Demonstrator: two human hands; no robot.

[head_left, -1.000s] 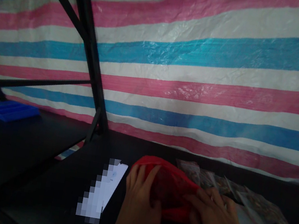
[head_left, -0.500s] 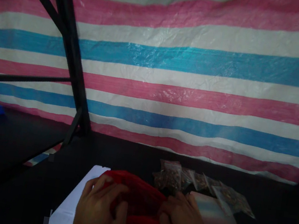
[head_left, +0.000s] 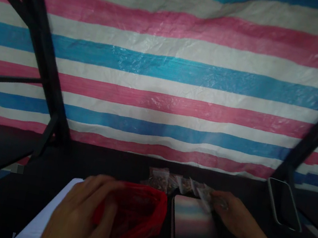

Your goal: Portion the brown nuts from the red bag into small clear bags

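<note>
Gaping beside the left hand, the red bag looks light and limp, best taken by its rim; whether those bent fingers clamp it, one cannot tell. The right hand pinches a clear packet, probably slippery, with a glossy-topped device left of that grip.

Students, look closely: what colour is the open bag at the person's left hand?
The bag is red, showing best in the head view.

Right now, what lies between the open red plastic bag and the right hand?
The head view shows a glossy rectangular device and part of a clear plastic packet.
</note>
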